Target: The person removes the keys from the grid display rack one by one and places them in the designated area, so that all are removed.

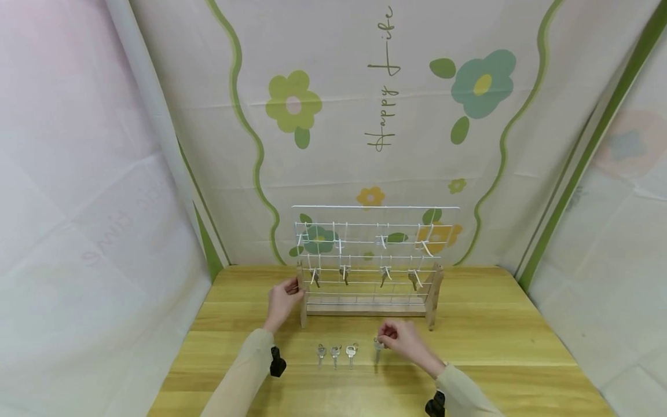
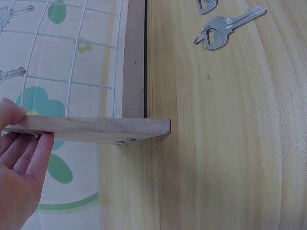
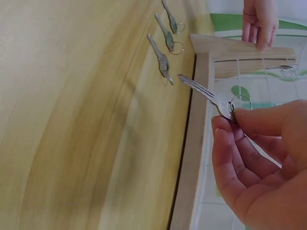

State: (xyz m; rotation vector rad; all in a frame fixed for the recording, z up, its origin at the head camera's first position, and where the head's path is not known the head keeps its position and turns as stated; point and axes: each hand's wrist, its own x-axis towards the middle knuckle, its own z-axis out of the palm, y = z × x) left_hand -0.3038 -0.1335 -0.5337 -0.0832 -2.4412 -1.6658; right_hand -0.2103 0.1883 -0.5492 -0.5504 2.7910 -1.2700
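Observation:
A white wire rack [image 1: 372, 256] stands upright in a wooden base. My left hand [image 1: 283, 300] grips its left wooden side post [image 2: 91, 123], thumb on one face and fingers on the other. Between thumb and fingertips of my right hand [image 1: 409, 340] is a silver key [image 3: 206, 94], pinched at its head, with a small ring [image 3: 241, 101] on it. That key is in the air over the table, in front of the rack, its blade pointing away from the hand. Three more keys [image 1: 336, 352] lie in a row on the table to its left.
Several keys [image 1: 344, 274] hang from the lower row of white hooks. The upper hooks [image 1: 383, 241] show no keys. The wooden table [image 1: 484, 324] reaches back to a flower-printed cloth [image 1: 333, 168], with more cloth on both sides.

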